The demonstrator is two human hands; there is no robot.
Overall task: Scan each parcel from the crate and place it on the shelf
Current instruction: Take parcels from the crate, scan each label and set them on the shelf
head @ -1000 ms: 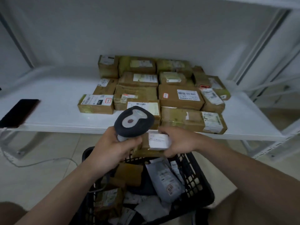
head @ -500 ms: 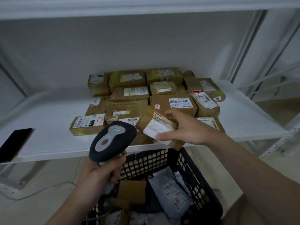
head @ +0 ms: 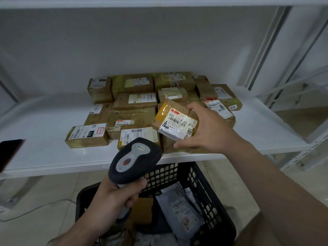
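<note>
One parcel [head: 175,121] above the shelf [head: 44,121]
My right hand [head: 207,132] grips it, tilted; my left hand [head: 120,194] holds the scanner [head: 134,160] below.

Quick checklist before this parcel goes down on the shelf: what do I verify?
1. Grip: right hand holds the parcel between thumb and fingers. Ok.
2. Label: faces the camera, barcode unobstructed. Ok.
3. Scan registered: no readout or beam visible. Cannot tell.
4. Drop spot: bare shelf lies left and right of the shelved boxes. Ok.
5. Scanner: gripped in the left hand, low by the shelf's front edge, not touching the parcel. Ok.
6. Phone: at the shelf's far left, away from the parcel. Ok.
</note>
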